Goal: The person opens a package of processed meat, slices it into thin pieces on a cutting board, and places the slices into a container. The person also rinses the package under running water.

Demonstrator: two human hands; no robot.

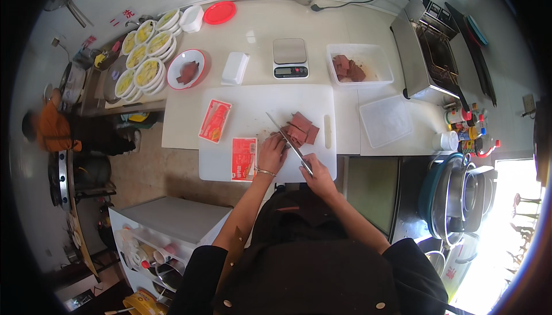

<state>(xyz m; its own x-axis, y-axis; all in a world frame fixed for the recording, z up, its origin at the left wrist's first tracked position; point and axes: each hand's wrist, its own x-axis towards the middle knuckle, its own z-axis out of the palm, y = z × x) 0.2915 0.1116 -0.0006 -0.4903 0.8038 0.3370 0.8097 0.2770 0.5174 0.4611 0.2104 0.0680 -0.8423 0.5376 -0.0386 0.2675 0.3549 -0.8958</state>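
A kitchen knife [290, 140] is gripped by its handle in my right hand [318, 171]. Its blade slants up and left across the white cutting board [241, 95]. To the right of the blade lie cut pieces of reddish-brown food [304, 127], perhaps blood curd or luncheon meat. Just left of the blade, my left hand [272, 150] has its fingertips bent down on more of this food, mostly hidden beneath them. Two red-labelled packages [215, 121] rest on the board; the nearer one [244, 159] lies beside my left wrist.
Behind the board stand a digital scale [289, 51], a white tray [235, 69], a red-rimmed bowl [172, 71] and a plastic container with food pieces [379, 64]. Stacked bowls [148, 75] crowd the left, a fryer [414, 51] the right. A person in orange [54, 127] is far left.
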